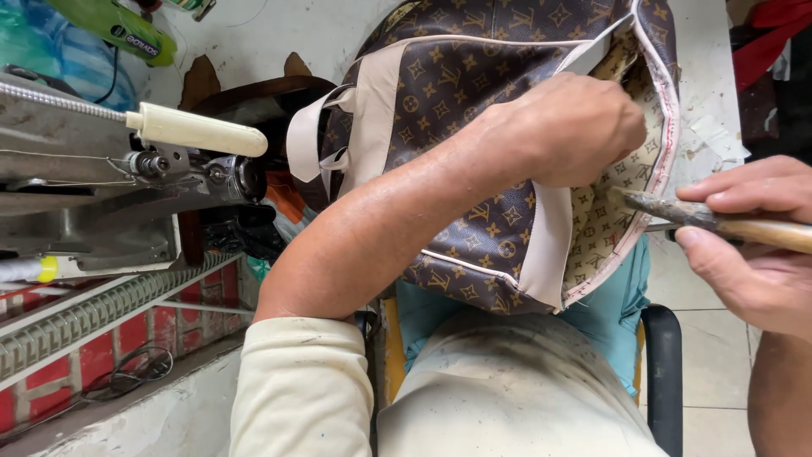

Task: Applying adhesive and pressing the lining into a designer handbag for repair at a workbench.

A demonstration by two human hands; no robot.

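left hand (567, 127) clenched on the soft, floppy brown patterned bag (457, 76) rim; right hand (753, 245) grasping a wooden-handled brush (710, 218).

Green bottle (118, 30), top left corner, lying tilted, dark label with pale print. Blue-green plastic bag (51, 51) beneath it. No signs, no screens.
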